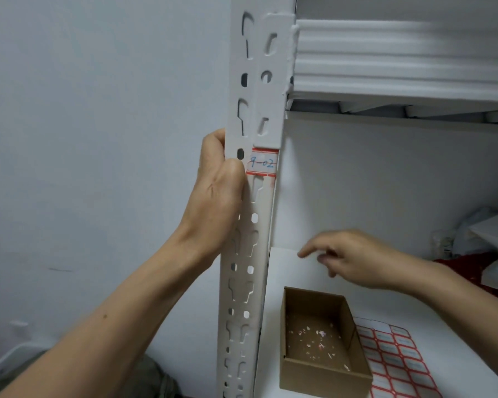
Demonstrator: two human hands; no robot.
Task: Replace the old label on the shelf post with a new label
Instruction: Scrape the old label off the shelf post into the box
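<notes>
1. Gripping the white slotted shelf post (242,282) from its left side, the left hand (213,191) curls its fingers behind the metal. Its thumb presses against the left edge of the label.
2. On the post's front face, touching that thumb, sits a small red-bordered label (261,163) with "9-02" handwritten in blue. It looks whole and flat. Faint red smears and paper residue show on the post directly below it.
3. Lower and to the right, an open cardboard box (322,380) stands on the white shelf board (414,311), near the post. Small pink and white paper scraps (314,337) lie on its floor.
4. Beyond the box, the right hand (354,259) hovers over the shelf board. It is blurred, with fingers loosely spread, and seems to hold nothing.
5. At the lower right, a sheet of blank red-bordered labels (397,360) lies flat just beside the box.
6. Judging by the scraps and the residue, the old label has probably been scraped away. The intact label is likely the new one, being pressed down. If so, little remains beyond smoothing it, though it cannot be ruled out that this is the old label.
</notes>
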